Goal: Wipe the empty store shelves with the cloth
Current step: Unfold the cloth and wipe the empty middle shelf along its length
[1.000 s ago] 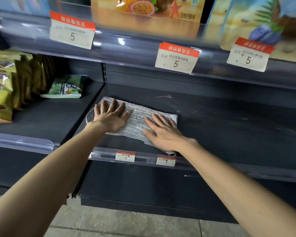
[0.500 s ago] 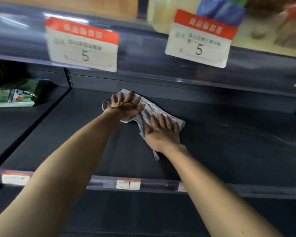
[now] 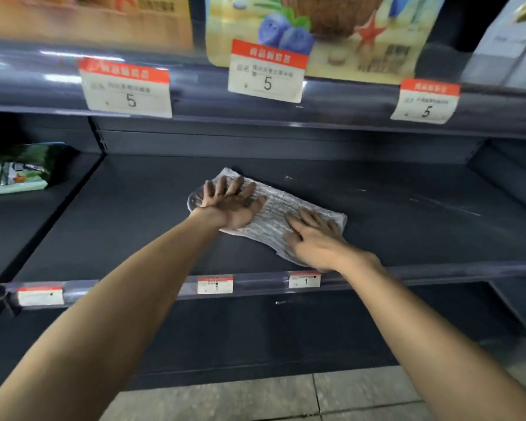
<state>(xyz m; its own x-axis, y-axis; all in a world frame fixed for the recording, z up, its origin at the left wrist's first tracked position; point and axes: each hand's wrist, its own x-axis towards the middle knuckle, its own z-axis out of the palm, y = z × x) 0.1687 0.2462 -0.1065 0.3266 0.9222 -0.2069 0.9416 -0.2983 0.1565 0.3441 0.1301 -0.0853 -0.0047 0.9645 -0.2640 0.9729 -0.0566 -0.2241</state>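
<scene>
A grey-white ribbed cloth (image 3: 274,217) lies spread flat on the dark empty shelf (image 3: 407,226), near its middle. My left hand (image 3: 233,205) presses palm-down on the cloth's far left end, fingers spread toward the back. My right hand (image 3: 313,241) presses flat on the cloth's near right end, close to the shelf's front rail. Both hands hold the cloth against the shelf surface. Faint dusty streaks show on the shelf to the right of the cloth.
A green snack packet (image 3: 16,170) lies on the neighbouring shelf at left. The shelf above carries price tags (image 3: 266,74) and boxed goods (image 3: 313,28). Small labels (image 3: 215,284) sit on the front rail. Tiled floor (image 3: 255,402) lies below.
The cloth and both hands have slid toward the shelf's front and right, and the cloth is spread out flatter than half a second ago. The view has pulled back.
</scene>
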